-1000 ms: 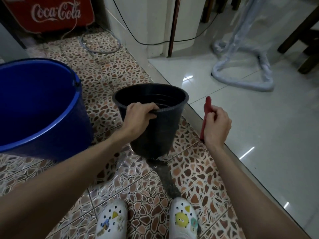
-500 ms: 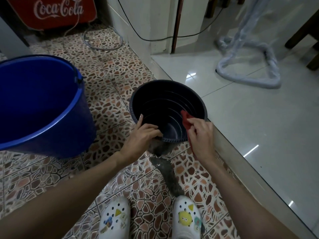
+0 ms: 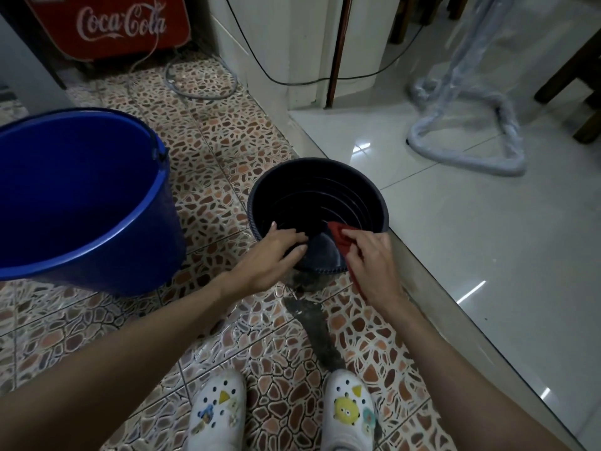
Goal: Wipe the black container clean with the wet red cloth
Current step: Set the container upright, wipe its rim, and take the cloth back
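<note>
The black container point(image 3: 312, 193) is a round ribbed pot, tipped toward me on the patterned floor so its mouth faces up at me. My left hand point(image 3: 276, 252) grips its near rim, fingers curled inside. My right hand point(image 3: 374, 258) holds the wet red cloth point(image 3: 340, 239) and presses it against the inner wall at the near right rim. Part of the cloth hangs below my right palm.
A large blue bucket point(image 3: 97, 249) stands close on the left. A raised step edge point(image 3: 432, 288) runs along the right, with glossy white floor beyond. A dark wet streak point(image 3: 318, 330) lies in front of my white clogs point(image 3: 348, 411). A red Coca-Cola cooler point(image 3: 110, 24) stands at the back.
The container went from upright to tipped toward me. My right hand brought the red cloth from beside the pot into its mouth. My left hand shifted to the near rim.
</note>
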### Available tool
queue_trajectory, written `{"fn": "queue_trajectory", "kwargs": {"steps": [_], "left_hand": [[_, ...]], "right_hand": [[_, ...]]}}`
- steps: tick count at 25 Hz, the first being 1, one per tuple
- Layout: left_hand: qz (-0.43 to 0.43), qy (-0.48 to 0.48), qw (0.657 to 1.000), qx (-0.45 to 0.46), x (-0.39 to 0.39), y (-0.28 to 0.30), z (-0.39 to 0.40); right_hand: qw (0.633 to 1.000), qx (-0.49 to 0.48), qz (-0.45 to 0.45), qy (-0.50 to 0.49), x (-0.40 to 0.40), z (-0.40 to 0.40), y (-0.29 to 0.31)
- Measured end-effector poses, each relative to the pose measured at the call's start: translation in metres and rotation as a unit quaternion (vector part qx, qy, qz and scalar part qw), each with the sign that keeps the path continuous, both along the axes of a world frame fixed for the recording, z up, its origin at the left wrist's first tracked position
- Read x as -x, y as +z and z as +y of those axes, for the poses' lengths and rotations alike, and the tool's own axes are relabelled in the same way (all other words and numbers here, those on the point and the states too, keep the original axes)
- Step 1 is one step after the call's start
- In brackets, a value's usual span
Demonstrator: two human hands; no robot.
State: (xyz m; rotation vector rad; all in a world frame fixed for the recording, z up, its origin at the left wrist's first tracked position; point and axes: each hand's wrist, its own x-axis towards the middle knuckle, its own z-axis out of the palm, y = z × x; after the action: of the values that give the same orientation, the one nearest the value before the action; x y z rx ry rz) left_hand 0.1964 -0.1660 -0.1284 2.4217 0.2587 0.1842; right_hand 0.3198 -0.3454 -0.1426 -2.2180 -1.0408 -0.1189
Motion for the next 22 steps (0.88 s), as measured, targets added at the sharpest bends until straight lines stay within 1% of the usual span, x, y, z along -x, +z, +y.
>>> {"fn": "queue_trajectory", "kwargs": {"steps": [2, 4, 6, 8, 9, 11, 13, 14, 18, 22], "left_hand": [[-0.001, 0.076, 0.991, 0.108, -0.014, 0.020, -0.008], [-0.001, 0.154, 0.956, 0.250, -0.024, 0.042, -0.008], [-0.039, 0.205, 0.917, 0.340, -0.028, 0.063, -0.003], [-0.064, 0.244, 0.902, 0.351, -0.022, 0.086, 0.004], [-0.072, 0.253, 0.899, 0.350, -0.015, 0.100, 0.007], [-0.104, 0.250, 0.897, 0.351, -0.001, 0.122, 0.012], [-0.131, 0.254, 0.901, 0.326, 0.016, 0.141, 0.016], [-0.144, 0.260, 0.901, 0.316, 0.028, 0.150, 0.019], [-0.168, 0.279, 0.906, 0.270, 0.078, 0.176, 0.034], [-0.159, 0.310, 0.909, 0.230, 0.144, 0.180, 0.063]], "right_hand": [[0.999, -0.003, 0.030, 0.022, 0.004, 0.008, 0.021], [0.997, 0.000, 0.066, 0.047, 0.010, 0.018, 0.046], [0.996, -0.008, 0.054, 0.071, 0.018, 0.025, 0.069], [0.995, -0.032, 0.041, 0.087, 0.027, 0.031, 0.095], [0.994, -0.040, 0.055, 0.086, 0.031, 0.035, 0.108], [0.989, -0.037, 0.122, 0.072, 0.039, 0.042, 0.134], [0.977, -0.025, 0.195, 0.079, 0.047, 0.050, 0.155], [0.974, -0.017, 0.209, 0.091, 0.052, 0.055, 0.163], [0.967, -0.012, 0.210, 0.141, 0.079, 0.082, 0.183], [0.958, -0.006, 0.206, 0.197, 0.110, 0.127, 0.186]]}}
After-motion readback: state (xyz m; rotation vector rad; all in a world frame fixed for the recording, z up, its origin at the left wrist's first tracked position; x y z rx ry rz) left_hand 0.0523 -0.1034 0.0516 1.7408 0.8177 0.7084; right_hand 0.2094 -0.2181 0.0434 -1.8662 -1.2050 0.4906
